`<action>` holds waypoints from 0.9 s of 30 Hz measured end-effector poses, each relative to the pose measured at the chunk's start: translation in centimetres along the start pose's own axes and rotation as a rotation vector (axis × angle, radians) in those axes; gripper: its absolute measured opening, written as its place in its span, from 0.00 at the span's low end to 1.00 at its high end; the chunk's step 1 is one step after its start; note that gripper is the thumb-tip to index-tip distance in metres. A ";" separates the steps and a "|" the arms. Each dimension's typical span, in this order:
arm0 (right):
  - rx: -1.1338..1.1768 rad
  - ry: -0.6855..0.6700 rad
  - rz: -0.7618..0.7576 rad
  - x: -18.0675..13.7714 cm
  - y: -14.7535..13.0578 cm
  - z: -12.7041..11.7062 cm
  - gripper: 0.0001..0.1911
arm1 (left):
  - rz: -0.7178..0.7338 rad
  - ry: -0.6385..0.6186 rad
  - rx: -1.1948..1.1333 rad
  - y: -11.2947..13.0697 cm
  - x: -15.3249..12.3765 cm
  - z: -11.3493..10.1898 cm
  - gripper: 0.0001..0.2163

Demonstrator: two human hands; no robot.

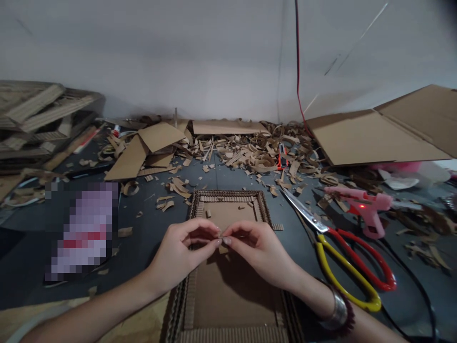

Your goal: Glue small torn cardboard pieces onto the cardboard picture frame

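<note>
The left hand point(182, 252) and the right hand point(255, 250) meet in the middle of the view, their grips closed together, with thumb and fingertips of each clamped on a small cardboard sliver point(220, 237). The sliver is held just above a corrugated cardboard frame point(228, 196), which lies flat at the near edge of the desk point(150, 228), about midway along it, and runs under both hands and out of the bottom of the view. Its border is built from layered corrugated strips, and a few small cardboard bits sit on its flat brown panel. A silver bangle point(337, 312) and a dark beaded bracelet circle the right wrist. Just right of the frame lie open steel scissors point(303, 212) with red and yellow handles, and beyond them, nearer the right edge, a pink hot glue gun point(369, 205) shows a lit red light. A heap of cardboard offcuts point(250, 157) covers the far edge against the wall, with an orange-handled utility knife point(282, 157) among them. A large flat cardboard sheet point(374, 133) sits at the far right corner, and stacked corrugated cardboard point(32, 119) fills the far left corner. A pixelated patch point(82, 233) hides whatever lies left of the frame.
</note>
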State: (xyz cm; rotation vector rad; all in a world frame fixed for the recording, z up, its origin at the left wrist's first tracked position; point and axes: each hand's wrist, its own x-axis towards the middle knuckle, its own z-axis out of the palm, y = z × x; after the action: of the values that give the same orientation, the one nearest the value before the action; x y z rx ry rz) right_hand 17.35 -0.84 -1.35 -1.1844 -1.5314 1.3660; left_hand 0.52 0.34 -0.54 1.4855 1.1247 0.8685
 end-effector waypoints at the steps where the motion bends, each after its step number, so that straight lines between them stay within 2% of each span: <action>1: 0.001 -0.010 0.006 0.0 0.0 0.0 0.05 | 0.000 -0.007 0.011 0.0 0.0 0.0 0.03; 8: 0.103 -0.019 0.003 0.1 0.2 0.1 0.03 | 0.021 -0.030 0.046 0.3 0.0 -0.1 0.02; 14: 0.016 0.018 -0.005 -0.1 0.2 0.1 0.04 | 0.036 -0.052 0.059 0.6 0.0 -0.1 0.01; 19: 0.011 0.023 -0.007 -0.3 0.1 0.0 0.03 | 0.030 -0.065 0.036 0.6 0.1 -0.1 0.04; 27: 0.034 0.004 -0.050 -0.4 0.2 -0.1 0.02 | 0.084 -0.069 0.174 0.7 -0.1 -0.2 0.03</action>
State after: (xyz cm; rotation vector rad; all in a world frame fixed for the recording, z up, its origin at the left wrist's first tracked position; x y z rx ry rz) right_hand 17.63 -1.17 -1.51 -1.1207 -1.5194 1.3511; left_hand 0.42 0.32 0.16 1.7030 1.1163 0.7863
